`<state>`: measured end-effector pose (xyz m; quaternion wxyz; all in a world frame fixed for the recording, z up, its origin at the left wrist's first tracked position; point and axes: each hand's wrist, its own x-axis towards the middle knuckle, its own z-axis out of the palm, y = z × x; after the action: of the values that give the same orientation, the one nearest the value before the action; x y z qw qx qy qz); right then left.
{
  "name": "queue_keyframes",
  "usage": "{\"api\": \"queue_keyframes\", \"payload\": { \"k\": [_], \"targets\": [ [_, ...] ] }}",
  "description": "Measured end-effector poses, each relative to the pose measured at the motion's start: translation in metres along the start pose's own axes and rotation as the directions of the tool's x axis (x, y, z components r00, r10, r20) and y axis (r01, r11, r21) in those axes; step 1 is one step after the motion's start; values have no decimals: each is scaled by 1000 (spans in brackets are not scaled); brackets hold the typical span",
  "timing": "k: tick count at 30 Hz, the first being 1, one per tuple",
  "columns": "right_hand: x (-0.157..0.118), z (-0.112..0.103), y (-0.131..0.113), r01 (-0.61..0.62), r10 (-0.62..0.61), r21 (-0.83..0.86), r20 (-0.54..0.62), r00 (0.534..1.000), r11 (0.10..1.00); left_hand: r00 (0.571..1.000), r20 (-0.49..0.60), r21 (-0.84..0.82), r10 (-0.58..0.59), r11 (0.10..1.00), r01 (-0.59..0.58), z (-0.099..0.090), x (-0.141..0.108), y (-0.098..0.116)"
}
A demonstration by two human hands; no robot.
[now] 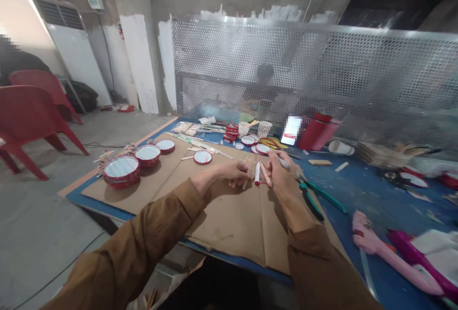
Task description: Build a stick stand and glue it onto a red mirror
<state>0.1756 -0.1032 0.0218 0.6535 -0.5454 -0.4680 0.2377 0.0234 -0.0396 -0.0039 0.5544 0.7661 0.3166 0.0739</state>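
My left hand (236, 172) is over the cardboard sheet (222, 224), fingers bent together beside a small pile of thin wooden sticks (248, 162). Whatever its fingertips hold is too small to make out. Close on the other side, my right hand (281, 170) is closed around a white, pen-like tube (284, 161). Between the hands lie a white strip with red edges (257, 174) and a flat wooden stick (265, 175). Green-handled pliers (310, 200) rest just right of my right wrist.
Stacks of red-rimmed white discs (121, 169) stand on the left, with a single disc (202, 157) nearer the middle. At the back are paper cups (265, 129), a phone (291, 129) and a red bottle (315, 131) before a perforated metal panel (229, 52). A pink tool (393, 257) lies right.
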Motion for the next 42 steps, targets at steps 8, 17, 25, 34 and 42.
{"api": "queue_keyframes", "payload": {
  "k": [8,17,25,34,42],
  "targets": [
    [-4,0,-4,24,-12,-109,109,994,994,999,-10,-158,-53,986,51,1,4,0],
    [-4,1,2,49,-37,-96,122,992,994,999,-39,16,-31,999,31,2,3,1],
    [-2,1,7,-125,95,131,213,972,983,999,0,19,-37,999,37,2,7,-1],
    [-2,0,4,-190,171,104,169,971,976,998,-5,3,-57,998,58,2,8,-2],
    [-6,1,-3,-194,185,34,180,966,980,996,0,-4,-86,996,86,3,3,6]
  ]
}}
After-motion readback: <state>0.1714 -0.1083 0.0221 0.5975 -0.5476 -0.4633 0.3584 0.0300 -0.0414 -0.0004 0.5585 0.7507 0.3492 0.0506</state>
